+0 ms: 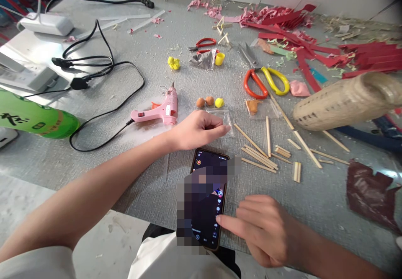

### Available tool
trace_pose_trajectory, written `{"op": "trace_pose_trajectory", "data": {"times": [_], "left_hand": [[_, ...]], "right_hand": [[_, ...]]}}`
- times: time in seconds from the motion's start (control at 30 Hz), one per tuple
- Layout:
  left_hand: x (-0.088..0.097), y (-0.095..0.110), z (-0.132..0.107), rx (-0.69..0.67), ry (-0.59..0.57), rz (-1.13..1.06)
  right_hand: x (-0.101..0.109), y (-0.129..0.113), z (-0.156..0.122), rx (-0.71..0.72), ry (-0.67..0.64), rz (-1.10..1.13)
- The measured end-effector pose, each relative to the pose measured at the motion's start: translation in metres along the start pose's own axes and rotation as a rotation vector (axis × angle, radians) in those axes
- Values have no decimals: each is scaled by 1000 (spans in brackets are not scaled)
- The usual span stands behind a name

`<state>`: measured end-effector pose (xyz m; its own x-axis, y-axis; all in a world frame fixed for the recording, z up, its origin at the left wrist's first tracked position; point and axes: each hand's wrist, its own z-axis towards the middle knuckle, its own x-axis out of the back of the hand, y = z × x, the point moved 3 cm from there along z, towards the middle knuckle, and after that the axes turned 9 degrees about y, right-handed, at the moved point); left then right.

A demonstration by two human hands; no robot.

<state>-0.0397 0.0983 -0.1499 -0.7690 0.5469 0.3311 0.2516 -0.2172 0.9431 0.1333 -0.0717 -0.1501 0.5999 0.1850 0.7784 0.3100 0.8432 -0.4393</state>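
Note:
My right hand (266, 228) has its index finger stretched out, its tip at the right edge of the phone's screen, while its other fingers are bent. The phone (207, 220) lies lit on the table's near edge, partly blurred by pixel blocks. Just beyond it rests my left hand (201, 130), fingers curled and thumb against them; whatever may be inside is hidden. A clear plastic bag (221, 113) lies partly under that hand. Behind it sit two brown balls (204, 102) and a yellow ball (219, 102). To the left lies a pink glue gun (166, 106).
Several wooden sticks (259, 157) lie right of the phone. Farther back are scissors (260, 78), pliers (205, 44) and red paper strips (314, 40). A cloudy bottle (345, 101) lies at right, a green bottle (37, 117) at left. The glue gun's black cord (141, 73) loops leftward.

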Motion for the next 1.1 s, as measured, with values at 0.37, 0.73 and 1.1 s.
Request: {"op": "trace_pose_trajectory", "data": {"times": [0.37,0.73,1.1], "left_hand": [[0,-1,0,-12,2,8],[-1,0,0,-5,4,0],[0,0,0,-4,-2,5]], "right_hand": [[0,1,2,1,2,-2],[1,0,2,-7,8,-4],[1,0,2,-6,6,-5]]}}
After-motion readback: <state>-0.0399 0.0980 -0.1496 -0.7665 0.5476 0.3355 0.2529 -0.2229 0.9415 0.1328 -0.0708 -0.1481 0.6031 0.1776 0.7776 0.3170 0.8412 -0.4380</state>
